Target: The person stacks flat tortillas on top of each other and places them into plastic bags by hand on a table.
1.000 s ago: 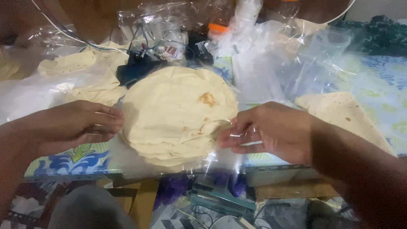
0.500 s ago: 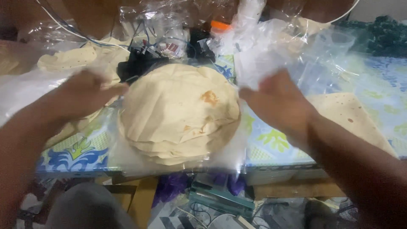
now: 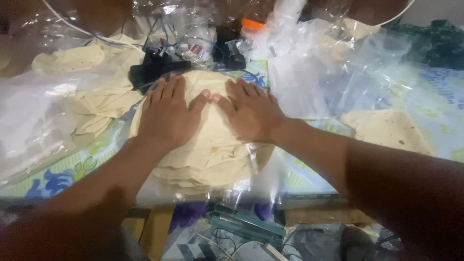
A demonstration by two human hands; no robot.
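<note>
Stack of flatbreads (image 3: 208, 154): pale, matt, floury surface with faint brown toasted spots; edges thin and slightly uneven. Clear plastic bag (image 3: 261, 179) around the stack: thin film, glossy, wrinkled, catching highlights. Left hand (image 3: 166, 116) and right hand (image 3: 251, 113) lie flat on this film. Loose plastic bags (image 3: 299, 77): same transparent, shiny, crumpled film. Tablecloth (image 3: 63, 171): smooth, printed floral pattern, slight sheen. Single flatbread (image 3: 386, 130): matt, dry, speckled brown. Black device (image 3: 154, 70): dull plastic. Orange cap (image 3: 253, 24): smooth plastic.
</note>
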